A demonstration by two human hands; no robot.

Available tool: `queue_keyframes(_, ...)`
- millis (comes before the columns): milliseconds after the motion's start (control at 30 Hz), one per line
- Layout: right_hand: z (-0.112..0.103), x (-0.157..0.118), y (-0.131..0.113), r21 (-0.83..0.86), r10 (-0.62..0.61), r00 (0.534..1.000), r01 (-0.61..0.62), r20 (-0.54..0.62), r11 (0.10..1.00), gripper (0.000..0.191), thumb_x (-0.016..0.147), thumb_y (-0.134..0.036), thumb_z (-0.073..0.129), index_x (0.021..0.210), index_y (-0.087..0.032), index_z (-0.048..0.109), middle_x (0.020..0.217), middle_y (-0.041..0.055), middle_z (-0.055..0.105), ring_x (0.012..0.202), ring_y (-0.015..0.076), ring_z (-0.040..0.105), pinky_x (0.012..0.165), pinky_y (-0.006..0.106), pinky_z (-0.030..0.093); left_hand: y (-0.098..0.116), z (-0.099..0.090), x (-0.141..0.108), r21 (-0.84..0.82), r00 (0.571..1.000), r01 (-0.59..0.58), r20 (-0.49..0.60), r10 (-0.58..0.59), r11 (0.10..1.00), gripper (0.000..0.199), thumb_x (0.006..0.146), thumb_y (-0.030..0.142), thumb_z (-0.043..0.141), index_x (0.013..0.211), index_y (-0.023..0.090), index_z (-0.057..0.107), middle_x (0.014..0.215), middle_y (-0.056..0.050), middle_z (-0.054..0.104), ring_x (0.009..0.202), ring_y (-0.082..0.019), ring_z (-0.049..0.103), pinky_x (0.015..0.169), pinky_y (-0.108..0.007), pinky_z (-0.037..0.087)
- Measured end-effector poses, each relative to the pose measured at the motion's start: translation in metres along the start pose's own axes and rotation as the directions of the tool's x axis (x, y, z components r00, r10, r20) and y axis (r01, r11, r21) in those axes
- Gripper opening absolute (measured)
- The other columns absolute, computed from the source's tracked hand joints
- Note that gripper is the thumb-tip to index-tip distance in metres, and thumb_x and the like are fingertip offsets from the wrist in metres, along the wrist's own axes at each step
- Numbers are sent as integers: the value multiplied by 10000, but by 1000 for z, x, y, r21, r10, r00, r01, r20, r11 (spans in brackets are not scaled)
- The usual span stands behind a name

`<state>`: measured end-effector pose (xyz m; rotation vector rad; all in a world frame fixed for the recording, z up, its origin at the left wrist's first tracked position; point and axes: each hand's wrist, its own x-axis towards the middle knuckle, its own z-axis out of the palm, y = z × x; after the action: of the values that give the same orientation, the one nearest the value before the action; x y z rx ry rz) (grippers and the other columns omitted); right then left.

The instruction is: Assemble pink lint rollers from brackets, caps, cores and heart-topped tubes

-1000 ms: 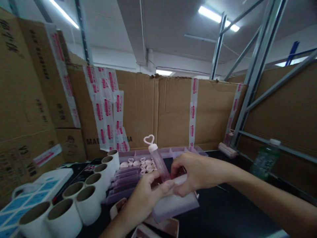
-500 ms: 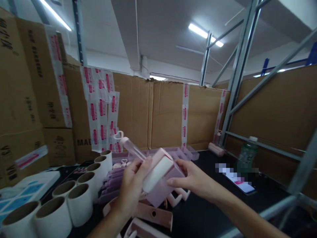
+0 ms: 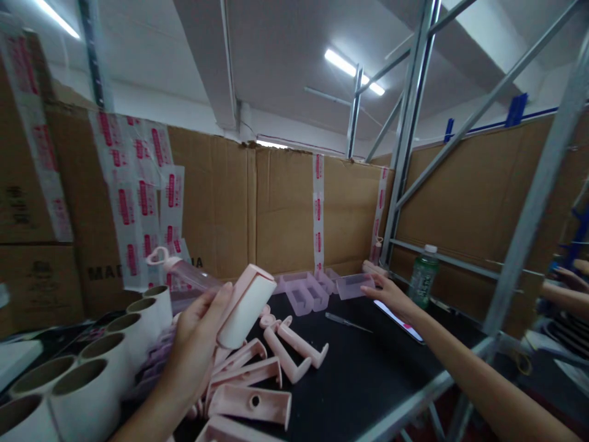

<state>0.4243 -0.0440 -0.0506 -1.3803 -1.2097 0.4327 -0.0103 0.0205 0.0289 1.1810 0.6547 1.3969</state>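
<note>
- One white roll [image 3: 248, 310] sits in one pink holder [image 3: 237, 288], raised above the tabletop [image 3: 343, 380] in the left hand [image 3: 200, 331], whose thumb and fingers grip the holder.
- One clear tube [image 3: 191, 275], pink-capped with a heart-shaped loop, is tucked into the same grip and points toward ten o'clock from the roll.
- The right hand [image 3: 384, 294], at three o'clock from the roll, pinches one end of one translucent lilac case [image 3: 352, 286] between thumb and fingers.
- Several open lilac trays [image 3: 301, 294] lie between two and three o'clock.
- Two long pink arms [image 3: 285, 357] with bent ends lie at four o'clock, side by side, near a few small pink caps [image 3: 267, 319].
- At least four pink channel-shaped pieces [image 3: 269, 402] cluster at six o'clock.
- Seven standing white rolls [image 3: 110, 362] show at eight o'clock, the nearest cut by the picture's edge.
- One slim tool [image 3: 347, 323], one phone [image 3: 398, 322] and one green bottle [image 3: 422, 281] are around three o'clock.
- Another person's hands [image 3: 572, 280] show at the far right edge.
</note>
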Motion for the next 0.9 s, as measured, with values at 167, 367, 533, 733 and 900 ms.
queue_keyframes(167, 9, 13, 35, 22, -2, 995, 0, 104, 1000, 305, 1036, -305, 673, 1283, -144, 594, 1261, 111, 575, 1085, 277, 610, 932, 472, 550, -1, -2, 3, 3, 1000, 27, -8, -27, 1000, 506, 657, 516, 857, 981, 160, 701, 798, -31, 715, 632, -167, 648, 507, -204, 551)
queue_keyframes(367, 17, 24, 64, -4, 20, 994, -20, 110, 1000, 324, 1033, -308, 675, 1301, -149, 588, 1309, 118, 549, 1137, 295, 584, 964, 496, 530, 3, -3, 3, 20, 998, 33, -55, -32, 999, 290, 793, 391, 751, 1000, 193, 701, 768, -23, 690, 563, -187, 619, 408, -258, 545)
queue_keyframes(533, 19, 33, 74, -20, 41, 996, -40, 78, 999, 319, 1034, -311, 673, 1295, -148, 590, 1307, 118, 548, 1130, 293, 586, 954, 490, 537, 7, -1, 0, -2, 998, 51, -47, -51, 999, 253, 811, 355, 743, 1013, 207, 707, 782, -22, 707, 557, -173, 643, 465, -252, 581)
queue_keyframes(733, 29, 35, 66, -26, 60, 996, -58, 71, 998, 315, 1036, -313, 672, 1289, -143, 590, 1279, 115, 562, 1098, 283, 602, 927, 473, 553, 8, 1, -2, -33, 996, 82, -30, -83, 996, 295, 751, 427, 800, 949, 227, 711, 789, -17, 727, 586, -187, 648, 465, -253, 579)
queue_keyframes(900, 38, 31, 55, -44, 70, 996, -68, 63, 997, 304, 1038, -315, 670, 1276, -141, 596, 1261, 112, 571, 1081, 277, 609, 917, 464, 558, 5, -1, 0, -28, 999, 41, -23, -42, 999, 289, 743, 427, 814, 935, 231, 726, 827, -15, 741, 647, -181, 661, 493, -213, 568)
